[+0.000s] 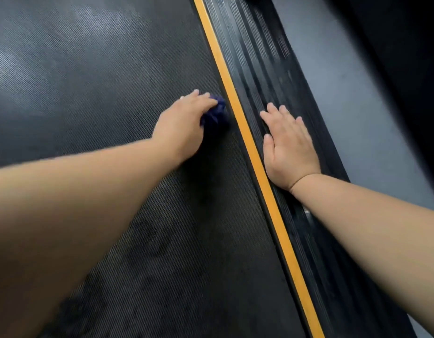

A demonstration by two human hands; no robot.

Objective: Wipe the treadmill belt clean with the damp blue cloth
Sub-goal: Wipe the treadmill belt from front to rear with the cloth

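On my head view the left hand [184, 128] reaches forward over the belt [89, 81] and holds the cloth [217, 113], fingers curved over the top of it and pressing it down. The cloth is dark blue and bunched into a wad. It sits on the belt's right edge, just beside the yellow stripe [247, 142] that runs along that side. I cannot see the thumb, which is hidden under the hand. The right hand [291, 147] lies flat, palm down, on the ribbed black side rail [272, 69] on the far side of the stripe, with its fingers straight and slightly spread and nothing in it. Both forearms are bare. The belt surface is finely textured, with paler sheen toward the upper left. Grey floor [357, 93] shows to the right of the rail.
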